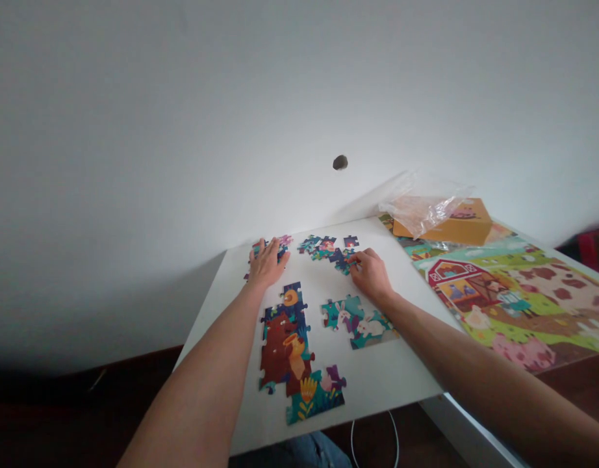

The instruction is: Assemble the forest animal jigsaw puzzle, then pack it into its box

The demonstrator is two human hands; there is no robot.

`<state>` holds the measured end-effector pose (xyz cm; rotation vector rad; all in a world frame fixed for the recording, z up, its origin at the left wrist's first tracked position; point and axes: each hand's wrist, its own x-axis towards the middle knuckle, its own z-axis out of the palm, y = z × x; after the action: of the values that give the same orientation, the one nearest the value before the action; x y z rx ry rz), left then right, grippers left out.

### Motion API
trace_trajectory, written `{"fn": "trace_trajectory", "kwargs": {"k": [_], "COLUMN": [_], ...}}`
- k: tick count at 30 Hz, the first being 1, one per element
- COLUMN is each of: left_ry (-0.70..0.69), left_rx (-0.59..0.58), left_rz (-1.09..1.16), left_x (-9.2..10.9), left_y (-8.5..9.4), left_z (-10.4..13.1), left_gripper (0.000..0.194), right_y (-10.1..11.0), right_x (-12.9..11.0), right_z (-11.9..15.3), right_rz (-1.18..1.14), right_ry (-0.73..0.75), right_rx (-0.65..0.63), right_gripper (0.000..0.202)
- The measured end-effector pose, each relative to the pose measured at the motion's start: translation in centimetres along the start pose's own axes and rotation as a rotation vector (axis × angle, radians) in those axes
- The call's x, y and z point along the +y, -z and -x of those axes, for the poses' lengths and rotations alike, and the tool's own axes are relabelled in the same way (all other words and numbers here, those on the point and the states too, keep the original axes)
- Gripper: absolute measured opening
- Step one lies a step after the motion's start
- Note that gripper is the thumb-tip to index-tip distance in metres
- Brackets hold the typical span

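On the white table, left hand splayed, the right hand, seemingly sorting, pinches a dark-blue cardboard jigsaw piece likely needing alignment.

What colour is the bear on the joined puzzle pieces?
The bear is reddish brown; it shows best in the head view.

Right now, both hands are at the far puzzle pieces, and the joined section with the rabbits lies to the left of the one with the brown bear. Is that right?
Not quite: the head view shows the rabbit section to the right of the brown bear section. The rest stands: the left hand and right hand are both at the far puzzle pieces.
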<state>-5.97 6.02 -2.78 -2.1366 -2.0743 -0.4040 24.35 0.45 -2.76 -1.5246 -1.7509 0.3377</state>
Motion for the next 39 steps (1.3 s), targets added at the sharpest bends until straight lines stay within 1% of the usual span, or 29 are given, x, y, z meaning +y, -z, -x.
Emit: {"fn": "trace_trajectory", "kwargs": {"k": [2, 4, 6, 9, 11, 13, 15, 18, 20, 22, 25, 28, 31, 35, 39], "left_ry": [-0.002, 0.014, 0.054, 0.139, 0.207, 0.246, 0.218, 0.107, 0.055, 0.034, 0.061, 0.086, 0.045, 0.011, -0.031], "left_rx": [-0.067, -0.071, -0.025, 0.040, 0.094, 0.140, 0.159, 0.157, 0.145, 0.133, 0.141, 0.141, 0.141, 0.134, 0.136], "left_rz": [0.035, 0.070, 0.092, 0.092, 0.078, 0.060, 0.064, 0.106, 0.120, 0.118, 0.080, 0.040, 0.072, 0.109, 0.128], "left_x": [-0.3, -0.5, -0.6, -0.3, 0.1, 0.5, 0.7, 0.9, 1.0, 1.0, 1.2, 1.2, 1.0, 0.8, 1.0], "left_y": [-0.3, -0.5, -0.6, -0.9, -1.2, -1.5, -1.6, -1.6, -1.5, -1.4, -1.3, -1.4, -1.6, -1.7, -1.6], "left_z": [-1.2, -2.2, -3.0, -4.0, -4.6, -4.9, -5.1, -5.0, -4.8, -4.6, -4.4, -4.4, -4.5, -4.7, -4.6], "left_gripper": [0.059, 0.053, 0.047, 0.049, 0.048, 0.044, 0.041, 0.038, 0.037, 0.037, 0.044, 0.049, 0.044, 0.039, 0.035], "right_y": [-0.2, -0.3, -0.3, -0.3, -0.1, 0.0, 0.1, 0.2, 0.3, 0.3, 0.4, 0.4, 0.5, 0.7, 0.9], "right_x": [0.1, 0.1, 0.1, 0.0, -0.2, -0.5, -0.8, -1.0, -1.1, -1.1, -1.1, -1.2, -1.3, -1.3, -1.1], "right_z": [-0.2, -0.3, -0.4, -0.4, -0.4, -0.3, -0.2, -0.1, 0.0, 0.0, 0.0, 0.0, 0.0, 0.0, 0.0], "right_rz": [-0.028, -0.051, -0.064, -0.058, -0.016, 0.069, 0.172, 0.274, 0.285, 0.272, 0.250, 0.243, 0.254, 0.281, 0.277], "right_ry": [-0.010, -0.028, -0.044, -0.061, -0.067, -0.076, -0.087, -0.064, -0.050, -0.063, -0.089, -0.109, -0.142, -0.195, -0.185], "right_rx": [0.015, 0.028, 0.036, 0.031, 0.030, 0.038, 0.033, -0.043, -0.081, -0.081, -0.062, -0.065, -0.052, -0.021, -0.022], "right_gripper": [0.021, 0.022, 0.022, 0.022, 0.023, 0.027, 0.034, 0.050, 0.048, 0.040, 0.031, 0.029, 0.031, 0.041, 0.050]}}
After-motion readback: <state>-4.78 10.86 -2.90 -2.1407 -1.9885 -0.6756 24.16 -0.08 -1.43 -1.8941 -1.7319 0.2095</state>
